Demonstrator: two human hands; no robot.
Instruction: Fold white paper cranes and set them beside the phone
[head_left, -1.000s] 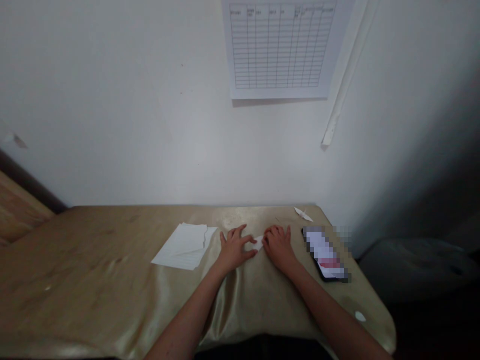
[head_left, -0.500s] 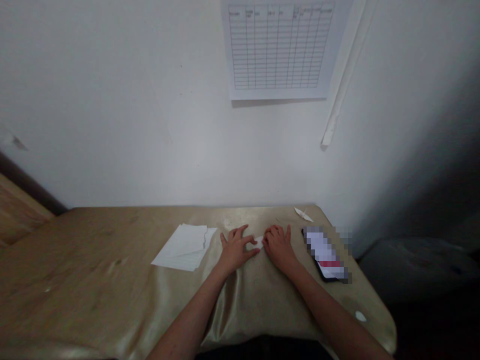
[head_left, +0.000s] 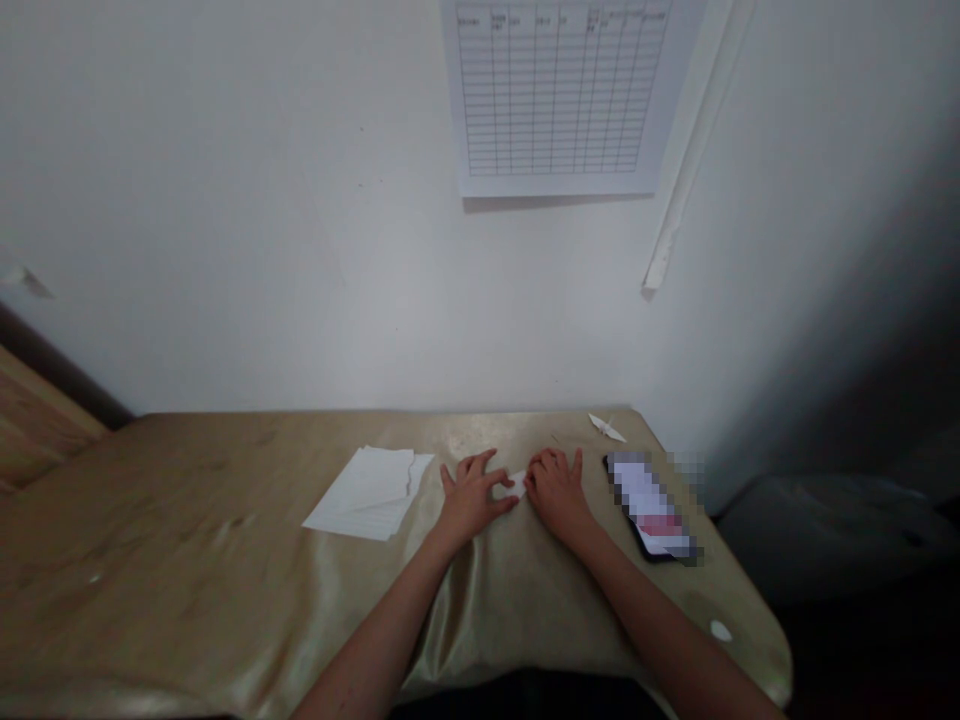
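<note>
Both of my hands rest on a table covered with a shiny tan cloth point(head_left: 225, 560). Between them lies a small folded piece of white paper point(head_left: 516, 485). My left hand point(head_left: 470, 497) presses on the paper's left side with its fingers bent and pinched toward it. My right hand point(head_left: 556, 490) holds the paper's right side, fingers curled over the edge. Most of the paper is hidden under the fingers.
A stack of lined white sheets point(head_left: 370, 492) lies left of my hands. A phone point(head_left: 651, 506) lies to the right. A small folded paper figure point(head_left: 607, 427) sits near the far right corner. A small white scrap point(head_left: 720, 631) lies near the front right edge. A printed grid sheet point(head_left: 559, 95) hangs on the wall.
</note>
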